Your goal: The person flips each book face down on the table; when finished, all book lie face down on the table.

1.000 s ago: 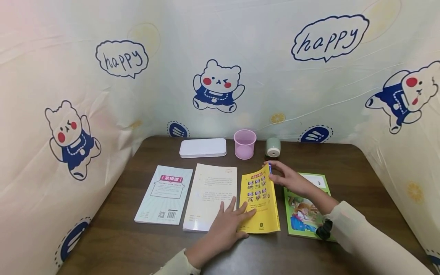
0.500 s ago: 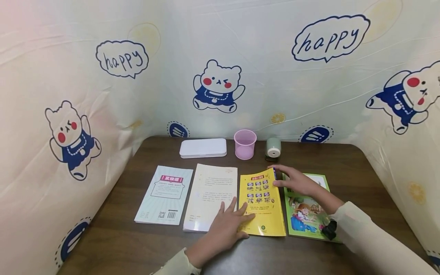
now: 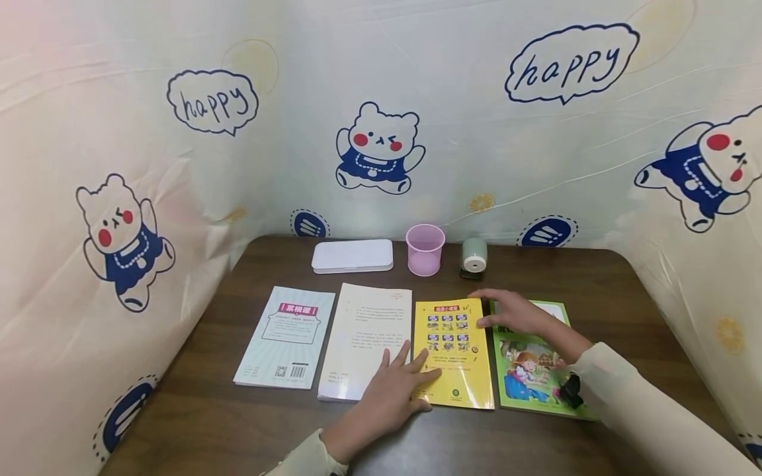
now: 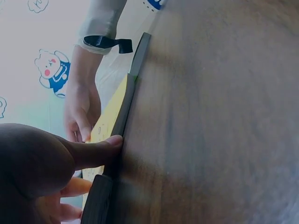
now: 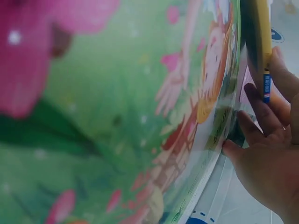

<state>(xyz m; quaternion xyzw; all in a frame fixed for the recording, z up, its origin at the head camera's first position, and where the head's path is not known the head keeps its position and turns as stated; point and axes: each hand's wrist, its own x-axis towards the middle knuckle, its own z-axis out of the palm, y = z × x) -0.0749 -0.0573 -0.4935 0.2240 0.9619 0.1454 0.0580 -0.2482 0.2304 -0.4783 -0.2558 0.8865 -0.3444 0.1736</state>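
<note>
A yellow book (image 3: pixel 455 357) lies back cover up between a white book (image 3: pixel 366 330) and a green picture book (image 3: pixel 526 370). My right hand (image 3: pixel 516 314) holds the yellow book's far right corner between thumb and fingers. In the right wrist view the yellow book's blue-ended spine (image 5: pixel 266 86) sits between them, beside the green book's cover (image 5: pixel 140 116). My left hand (image 3: pixel 389 390) rests with spread fingers over the neighbouring edges of the white and yellow books. In the left wrist view its thumb (image 4: pixel 100 153) presses on the yellow book's near edge.
A pale blue book (image 3: pixel 286 337) lies at the left of the row. Along the table's back stand a white case (image 3: pixel 352 256), a pink cup (image 3: pixel 424 250) and a small green pencil sharpener (image 3: pixel 473 256). A printed curtain (image 3: pixel 297 165) surrounds the brown table (image 3: pixel 196 410).
The yellow book's raised right side has come down flat, with my right hand lowering it slightly rightward and toward me. My left hand has stayed in place.
</note>
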